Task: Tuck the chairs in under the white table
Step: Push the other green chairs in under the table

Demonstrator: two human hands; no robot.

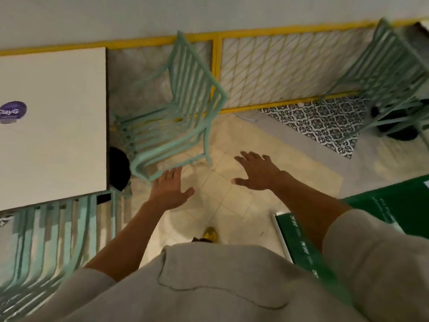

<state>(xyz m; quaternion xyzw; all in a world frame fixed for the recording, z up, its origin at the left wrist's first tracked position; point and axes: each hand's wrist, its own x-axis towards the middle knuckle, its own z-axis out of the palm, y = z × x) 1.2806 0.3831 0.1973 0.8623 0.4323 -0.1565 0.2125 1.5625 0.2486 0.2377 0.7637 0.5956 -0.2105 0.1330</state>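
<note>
Reaching toward the mint chair beside the white bench: your left hand spread, fingertips at its armrest; right hand spread, apart.

We reached both bare forearms forward from rolled grey sleeves, palms down. Our left hand was flat, fingers together, fingertips at the near armrest of the mint chair. Our right hand hovered to the right of that chair, fingers spread, gripping nothing.
</note>
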